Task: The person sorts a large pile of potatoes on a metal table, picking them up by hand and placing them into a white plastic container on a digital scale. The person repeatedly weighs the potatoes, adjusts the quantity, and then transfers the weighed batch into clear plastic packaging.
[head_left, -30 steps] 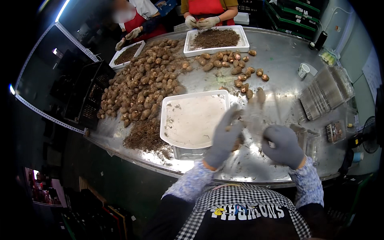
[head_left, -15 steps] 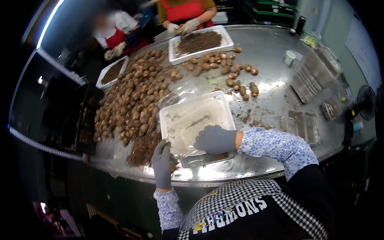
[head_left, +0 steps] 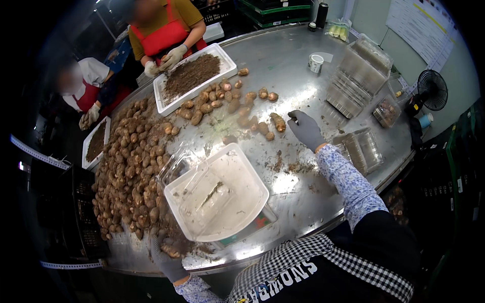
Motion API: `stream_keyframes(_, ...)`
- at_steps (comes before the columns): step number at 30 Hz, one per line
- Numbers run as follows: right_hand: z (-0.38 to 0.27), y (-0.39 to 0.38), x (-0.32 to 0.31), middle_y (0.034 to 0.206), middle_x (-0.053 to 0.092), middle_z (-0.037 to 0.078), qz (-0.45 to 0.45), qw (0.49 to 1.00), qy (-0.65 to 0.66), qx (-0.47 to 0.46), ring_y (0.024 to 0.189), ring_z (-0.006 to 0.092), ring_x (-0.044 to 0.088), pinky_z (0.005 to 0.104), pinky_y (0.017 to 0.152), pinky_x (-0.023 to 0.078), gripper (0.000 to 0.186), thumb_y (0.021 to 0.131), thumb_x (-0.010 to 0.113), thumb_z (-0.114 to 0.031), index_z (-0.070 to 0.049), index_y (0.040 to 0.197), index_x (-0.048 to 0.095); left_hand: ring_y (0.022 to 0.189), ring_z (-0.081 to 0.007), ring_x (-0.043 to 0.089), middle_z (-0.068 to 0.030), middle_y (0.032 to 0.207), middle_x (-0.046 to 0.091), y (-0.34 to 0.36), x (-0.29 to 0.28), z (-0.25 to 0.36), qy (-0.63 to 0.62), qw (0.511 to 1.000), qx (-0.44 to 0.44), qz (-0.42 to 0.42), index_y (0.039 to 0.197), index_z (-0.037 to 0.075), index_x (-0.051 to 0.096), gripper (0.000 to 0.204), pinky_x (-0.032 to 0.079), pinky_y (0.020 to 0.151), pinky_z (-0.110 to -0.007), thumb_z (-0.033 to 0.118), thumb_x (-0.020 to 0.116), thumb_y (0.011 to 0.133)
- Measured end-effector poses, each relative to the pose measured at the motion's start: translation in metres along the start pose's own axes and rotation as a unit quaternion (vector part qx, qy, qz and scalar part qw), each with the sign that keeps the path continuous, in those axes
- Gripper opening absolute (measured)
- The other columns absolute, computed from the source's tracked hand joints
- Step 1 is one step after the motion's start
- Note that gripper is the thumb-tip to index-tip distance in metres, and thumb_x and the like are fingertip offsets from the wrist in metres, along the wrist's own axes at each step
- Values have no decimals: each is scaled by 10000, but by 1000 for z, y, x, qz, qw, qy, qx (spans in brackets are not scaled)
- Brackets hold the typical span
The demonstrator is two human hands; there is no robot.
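My right hand, in a grey glove, reaches out over the table with thumb and fingers apart. Just left of its fingertips lies an elongated brown taro, with a small gap between them. My left hand, also gloved, is low at the near edge of the big taro pile. A taro lies against its palm side; motion blurs the fingers, so a grip is unclear. Between my hands sits a white tray holding a clear plastic container. A flat device shows partly beneath the tray.
Loose taros lie beyond the tray. Two co-workers in red aprons stand across the table near a soil-filled white tray and a smaller tray. Clear containers, a paper cup and a fan are at the right.
My right hand has left the white tray and stretched far right toward the loose taros. My left hand has moved down beside the pile. The whole view has also shifted.
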State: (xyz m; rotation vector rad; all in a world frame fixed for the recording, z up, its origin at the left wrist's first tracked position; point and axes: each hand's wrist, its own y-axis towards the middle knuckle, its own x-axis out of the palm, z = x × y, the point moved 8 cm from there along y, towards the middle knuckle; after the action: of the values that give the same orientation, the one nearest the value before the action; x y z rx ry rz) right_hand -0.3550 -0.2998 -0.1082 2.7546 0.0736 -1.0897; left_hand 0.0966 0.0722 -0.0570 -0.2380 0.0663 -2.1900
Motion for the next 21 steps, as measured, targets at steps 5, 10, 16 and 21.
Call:
stream_keyframes(5,32,39,31,1140,630,152,-24,994,-103,42,1027,335,629,456,879,497,338,924,566,-279,-98,1210,579,620,-53,496,-34,917,573,12,13,43,157,977,139,39,1290,12,547,347,435,522,-191,215,498,1013)
stream_keyframes(10,22,37,61,1193,589,216,-92,975,-136,151,1121,380,585,455,936,482,487,898,600,-328,-101,1319,509,662,-62,500,-39,958,537,17,76,81,182,978,102,-6,1337,5,492,419,443,554,-204,31,528,921)
stream_keyframes(16,50,22,73,1118,614,185,18,987,10,158,1099,316,601,443,927,491,523,914,587,-333,-8,1317,517,738,-80,479,-25,927,519,8,182,51,418,861,124,-263,1284,37,540,516,407,649,-204,-92,562,786)
stream_keyframes(21,22,1,112,1005,620,84,-139,701,664,219,876,177,609,285,744,510,394,979,532,-278,6,1250,563,721,-237,568,-125,878,560,-15,207,8,511,735,62,-442,1199,58,582,428,480,656,-331,15,662,781)
